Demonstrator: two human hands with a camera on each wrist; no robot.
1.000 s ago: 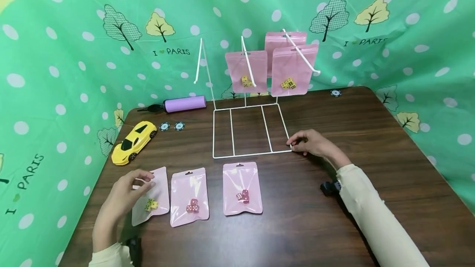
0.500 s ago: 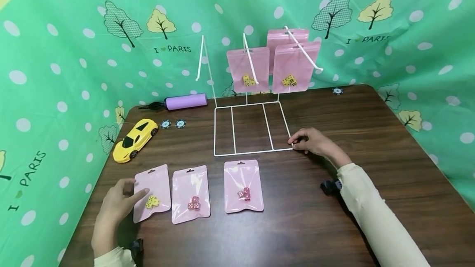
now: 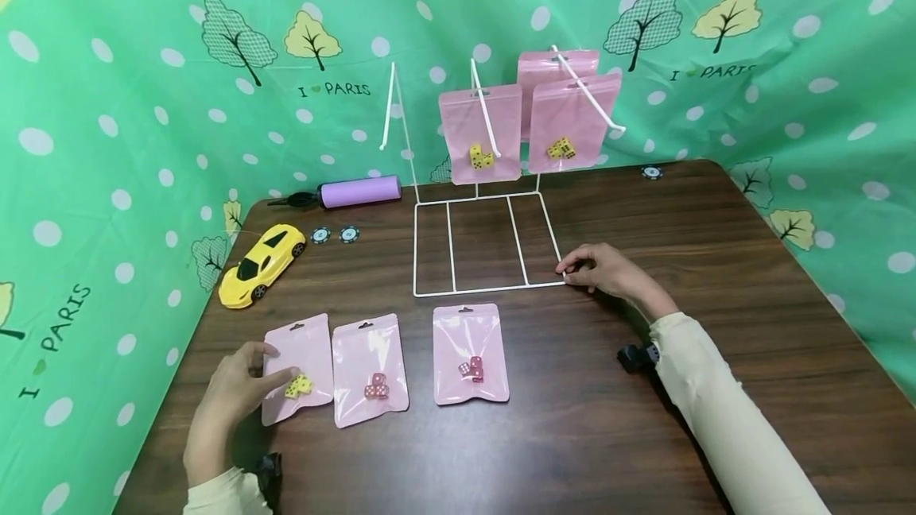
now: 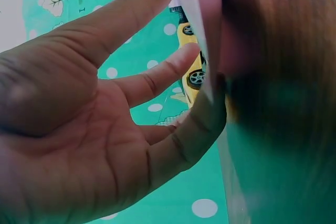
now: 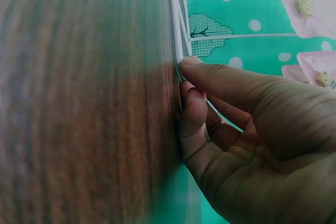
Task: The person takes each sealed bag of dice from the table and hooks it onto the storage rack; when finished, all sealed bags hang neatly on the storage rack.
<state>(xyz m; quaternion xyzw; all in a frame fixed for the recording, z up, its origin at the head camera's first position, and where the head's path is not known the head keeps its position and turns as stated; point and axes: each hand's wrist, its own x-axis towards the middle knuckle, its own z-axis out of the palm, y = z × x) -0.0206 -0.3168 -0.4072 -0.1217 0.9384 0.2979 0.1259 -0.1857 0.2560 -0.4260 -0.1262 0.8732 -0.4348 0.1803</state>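
Note:
Three pink pouches lie in a row near the table's front: a left pouch (image 3: 308, 344) with yellow dice, a middle pouch (image 3: 368, 364) and a right pouch (image 3: 468, 348) with red dice. My left hand (image 3: 279, 364) rests on the left pouch's left side, fingers fairly straight by the dice; in the left wrist view the left hand (image 4: 105, 129) touches the pouch's edge (image 4: 202, 19). My right hand (image 3: 568, 270) pinches the front right corner of the white wire rack (image 3: 487, 289); the right hand (image 5: 186, 77) has thumb and finger on the rack's wire (image 5: 178, 45).
Three more pink pouches (image 3: 479, 129) hang on the rack's hooks at the back. A yellow toy car (image 3: 261, 263), two poker chips (image 3: 320, 234) and a purple pump (image 3: 358, 191) sit at the left rear. Another chip (image 3: 651, 172) lies back right. Green cloth surrounds the table (image 3: 716, 261).
My left hand had the left pouch's top lifted; the pouch now lies flat with the hand resting on it. The right hand stays at the rack's corner.

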